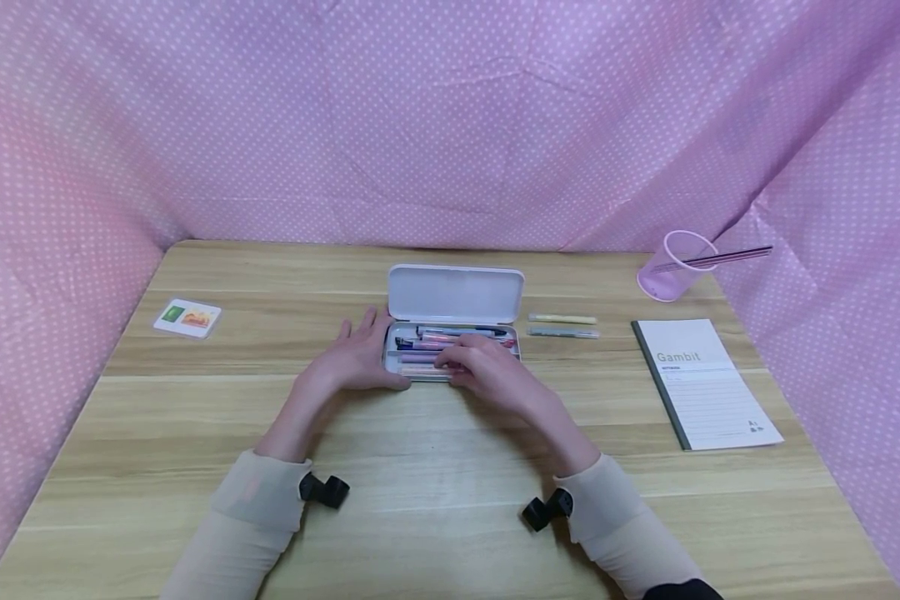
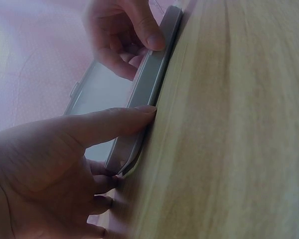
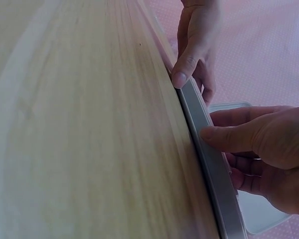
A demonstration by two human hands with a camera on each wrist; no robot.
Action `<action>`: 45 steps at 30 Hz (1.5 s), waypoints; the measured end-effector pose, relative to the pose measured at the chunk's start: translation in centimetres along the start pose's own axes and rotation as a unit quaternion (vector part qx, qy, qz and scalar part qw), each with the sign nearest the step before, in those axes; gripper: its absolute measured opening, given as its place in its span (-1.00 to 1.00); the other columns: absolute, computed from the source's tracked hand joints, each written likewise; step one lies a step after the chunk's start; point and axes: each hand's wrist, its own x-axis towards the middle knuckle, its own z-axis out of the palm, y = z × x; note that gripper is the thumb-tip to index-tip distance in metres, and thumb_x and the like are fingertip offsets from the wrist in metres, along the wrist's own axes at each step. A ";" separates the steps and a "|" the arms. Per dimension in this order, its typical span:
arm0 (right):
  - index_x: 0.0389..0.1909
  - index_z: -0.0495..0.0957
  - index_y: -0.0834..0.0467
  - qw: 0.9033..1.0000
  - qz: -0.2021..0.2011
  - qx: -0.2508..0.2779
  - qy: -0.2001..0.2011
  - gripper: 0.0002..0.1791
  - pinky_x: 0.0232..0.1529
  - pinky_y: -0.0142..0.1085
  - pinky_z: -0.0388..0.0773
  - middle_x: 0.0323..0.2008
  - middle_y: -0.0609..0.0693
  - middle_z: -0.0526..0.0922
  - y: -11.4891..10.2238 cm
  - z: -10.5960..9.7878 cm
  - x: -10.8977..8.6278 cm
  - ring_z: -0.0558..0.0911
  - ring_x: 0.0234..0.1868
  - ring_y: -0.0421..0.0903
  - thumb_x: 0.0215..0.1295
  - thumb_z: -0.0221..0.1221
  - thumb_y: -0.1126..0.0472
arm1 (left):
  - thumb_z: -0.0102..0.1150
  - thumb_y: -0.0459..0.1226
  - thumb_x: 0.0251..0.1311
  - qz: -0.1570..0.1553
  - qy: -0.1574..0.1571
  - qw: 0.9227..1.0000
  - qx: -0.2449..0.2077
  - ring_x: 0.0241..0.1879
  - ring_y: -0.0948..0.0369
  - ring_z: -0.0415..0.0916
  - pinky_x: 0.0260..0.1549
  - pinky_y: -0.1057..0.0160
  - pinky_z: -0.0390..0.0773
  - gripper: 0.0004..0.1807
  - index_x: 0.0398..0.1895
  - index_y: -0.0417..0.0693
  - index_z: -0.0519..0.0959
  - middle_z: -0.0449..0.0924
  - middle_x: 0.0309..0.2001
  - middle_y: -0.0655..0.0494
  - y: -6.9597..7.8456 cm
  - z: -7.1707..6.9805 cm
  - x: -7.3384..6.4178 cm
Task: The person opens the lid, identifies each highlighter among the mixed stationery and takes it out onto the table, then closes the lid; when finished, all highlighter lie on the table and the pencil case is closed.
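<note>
A pencil case [image 1: 456, 292] stands in the middle of the table with its white lid raised at the back. Several pens [image 1: 435, 344] lie inside. My left hand [image 1: 356, 358] rests against the case's left end, fingers spread and thumb along the front wall [image 2: 149, 79]. Over the case's right half, my right hand [image 1: 491, 371] reaches in with bent fingers. Its thumb touches the front edge in the right wrist view, where the right hand [image 3: 274, 149] hides what its fingertips touch. Whether they pinch a pen cannot be told.
Right of the case lie a yellow pen [image 1: 562, 318] and a pale blue pen [image 1: 562, 332]. Farther right are a notebook [image 1: 708, 392] and a pink cup [image 1: 663, 275] holding thin dark sticks [image 1: 742, 256]. A small white card with pictures [image 1: 187, 318] lies far left.
</note>
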 end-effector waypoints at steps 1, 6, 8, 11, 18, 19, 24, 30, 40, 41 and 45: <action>0.08 0.68 -0.02 1.000 0.000 0.000 0.001 -0.70 0.30 -0.09 0.59 0.07 -0.02 0.71 0.0 0.0 0.0 0.65 0.16 -0.05 0.37 0.30 0.26 | 0.45 0.08 0.03 0.000 0.000 1.000 -0.002 0.67 -0.23 -0.34 0.61 -0.34 -0.33 0.21 0.61 -0.22 -0.02 -0.23 0.66 -0.36 0.0 0.0 0.0; 0.06 0.69 -0.01 1.000 -0.001 0.011 0.010 -0.70 0.17 -0.15 0.65 -0.01 -0.04 0.71 0.1 0.0 -0.1 0.66 0.00 -0.12 0.35 0.32 0.26 | 0.45 0.07 0.02 0.001 0.001 1.000 -0.006 0.67 -0.23 -0.35 0.61 -0.33 -0.33 0.21 0.61 -0.21 -0.02 -0.23 0.66 -0.36 0.0 0.1 0.0; 0.05 0.70 -0.01 1.000 -0.007 0.014 0.017 -0.71 0.11 -0.18 0.65 -0.05 -0.06 0.71 0.2 0.1 -0.1 0.65 -0.06 -0.15 0.34 0.33 0.26 | 0.45 0.07 0.02 -0.001 0.001 1.000 -0.007 0.68 -0.22 -0.35 0.61 -0.33 -0.34 0.21 0.61 -0.20 -0.03 -0.24 0.66 -0.35 0.0 0.1 0.0; 0.01 0.72 -0.03 0.999 -0.020 0.013 0.028 -0.74 0.08 -0.20 0.65 -0.09 -0.09 0.71 0.3 0.2 0.0 0.65 -0.08 -0.17 0.33 0.33 0.25 | 0.46 0.07 0.02 0.000 0.000 1.000 -0.006 0.68 -0.23 -0.36 0.61 -0.33 -0.34 0.21 0.61 -0.19 -0.02 -0.24 0.66 -0.35 -0.1 0.1 0.0; -0.01 0.74 -0.05 0.998 -0.034 0.027 0.042 -0.77 0.15 -0.20 0.64 -0.07 -0.12 0.71 0.7 -0.1 0.0 0.66 0.00 -0.17 0.37 0.30 0.23 | 0.47 0.07 0.03 0.004 0.002 1.000 -0.005 0.68 -0.23 -0.36 0.61 -0.33 -0.34 0.20 0.60 -0.17 -0.02 -0.24 0.67 -0.32 0.0 0.0 0.0; -0.02 0.74 -0.03 0.998 -0.040 0.027 0.046 -0.78 0.14 -0.19 0.65 -0.07 -0.11 0.72 0.8 -0.2 -0.1 0.67 0.00 -0.16 0.37 0.30 0.24 | 0.47 0.07 0.03 0.004 0.002 1.000 -0.005 0.68 -0.22 -0.36 0.61 -0.34 -0.34 0.20 0.60 -0.17 -0.03 -0.24 0.67 -0.32 0.0 0.0 0.0; -0.09 0.76 0.07 0.995 -0.063 0.032 0.075 -0.80 -0.03 -0.20 0.65 -0.17 -0.05 0.75 2.3 -1.3 -0.7 0.67 -0.12 -0.13 0.32 0.32 0.34 | 0.45 0.08 0.06 0.002 -0.002 1.000 -0.003 0.68 -0.21 -0.39 0.61 -0.33 -0.35 0.20 0.62 -0.17 -0.04 -0.28 0.68 -0.30 0.0 -0.1 0.0; -0.09 0.77 0.08 0.995 -0.028 0.037 0.086 -0.78 -0.17 -0.25 0.60 -0.19 -0.03 0.74 4.7 -2.8 -2.4 0.62 -0.22 -0.15 0.28 0.35 0.35 | 0.45 0.08 0.06 -0.003 -0.004 1.000 -0.003 0.68 -0.20 -0.40 0.61 -0.32 -0.36 0.21 0.62 -0.19 -0.06 -0.28 0.68 -0.29 0.0 0.0 0.0; -0.07 0.76 0.16 0.993 0.014 0.022 0.114 -0.74 -0.05 -0.02 0.69 -0.21 0.06 0.76 9.4 -5.4 -5.9 0.71 -0.17 0.00 0.23 0.35 0.42 | 0.46 0.07 0.02 0.000 0.000 1.000 -0.005 0.68 -0.22 -0.37 0.61 -0.33 -0.35 0.20 0.60 -0.18 -0.02 -0.26 0.67 -0.31 0.2 -0.1 -0.1; -0.07 0.76 0.18 0.993 0.018 0.019 0.115 -0.74 -0.06 -0.01 0.69 -0.21 0.07 0.76 9.9 -5.6 -6.2 0.71 -0.16 0.01 0.22 0.35 0.44 | 0.47 0.07 0.02 0.000 0.000 1.000 -0.006 0.68 -0.22 -0.37 0.61 -0.32 -0.35 0.20 0.60 -0.18 -0.02 -0.26 0.67 -0.31 0.2 -0.1 -0.1; -0.09 0.76 0.15 0.992 0.032 0.008 0.122 -0.74 -0.10 -0.05 0.66 -0.23 0.03 0.75 11.5 -6.2 -7.4 0.70 -0.20 -0.04 0.22 0.35 0.44 | 0.47 0.08 0.02 -0.001 0.000 1.000 -0.007 0.68 -0.22 -0.37 0.61 -0.32 -0.36 0.20 0.60 -0.17 -0.02 -0.26 0.67 -0.30 0.2 -0.1 -0.2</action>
